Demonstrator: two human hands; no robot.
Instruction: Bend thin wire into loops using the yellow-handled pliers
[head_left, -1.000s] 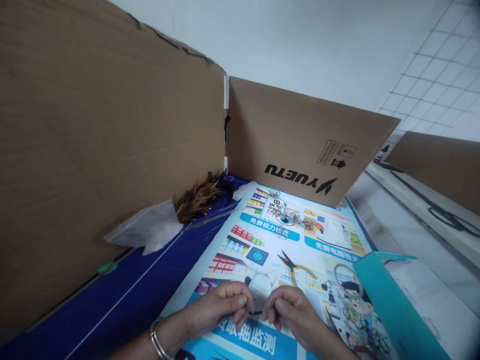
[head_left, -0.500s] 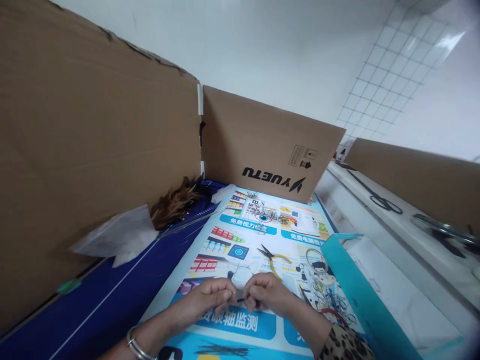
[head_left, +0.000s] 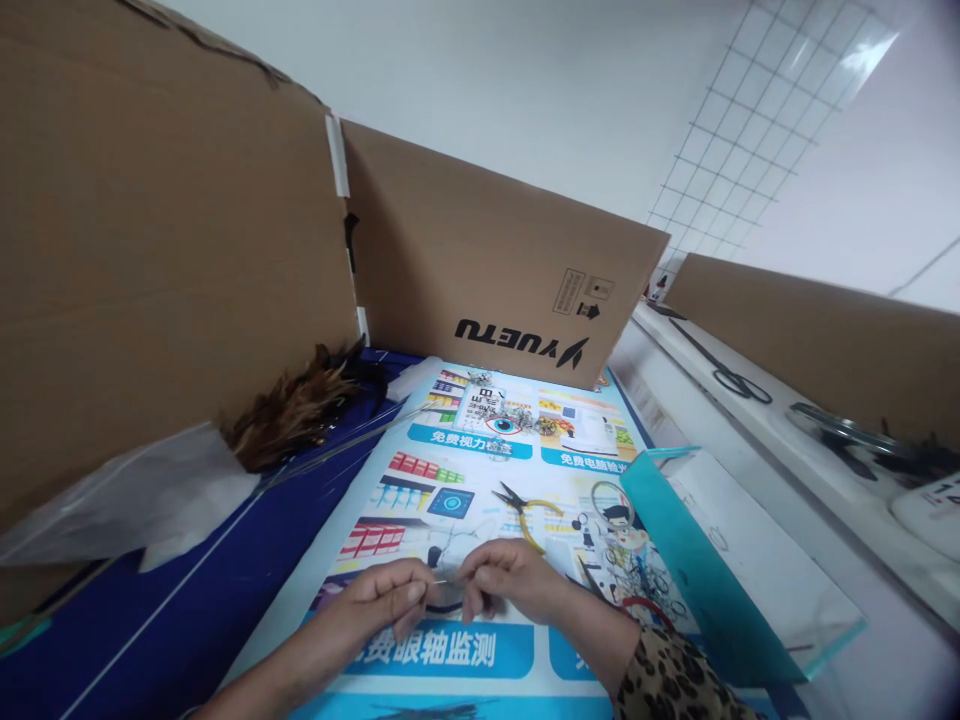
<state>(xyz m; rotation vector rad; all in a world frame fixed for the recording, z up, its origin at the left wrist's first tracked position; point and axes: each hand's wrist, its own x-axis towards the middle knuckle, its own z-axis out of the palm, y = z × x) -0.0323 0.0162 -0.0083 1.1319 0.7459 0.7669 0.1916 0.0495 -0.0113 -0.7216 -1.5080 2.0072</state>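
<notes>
My left hand (head_left: pixel 397 597) is closed in a pinch, thumb against the fingers. A thin, light wire-like piece (head_left: pixel 445 582) runs from its fingertips across the small gap to my right hand (head_left: pixel 510 580), which is also pinched shut. Just below that piece, a dark curved strand shows between the fingers; whether the two are one thing I cannot tell. Beyond my hands lie pliers with yellow handles (head_left: pixel 541 512), jaws pointing up and left. To the right of my right hand is a pile of wire loops and rings (head_left: pixel 645 580). Several dark thin strands (head_left: pixel 435 711) lie at the bottom edge.
A printed poster (head_left: pixel 480 490) covers the table. A teal-sided tray (head_left: pixel 686 550) stands on the right. On the left are a plastic bag (head_left: pixel 150 490) and brown feathers (head_left: pixel 289 410). Cardboard panels (head_left: pixel 480 250) wall the left and back. Scissors (head_left: pixel 739 382) lie on a white ledge.
My view has turned slightly, shifting most of the scene to the left. My hands stay close together; the thin light piece between them now shows more clearly.
</notes>
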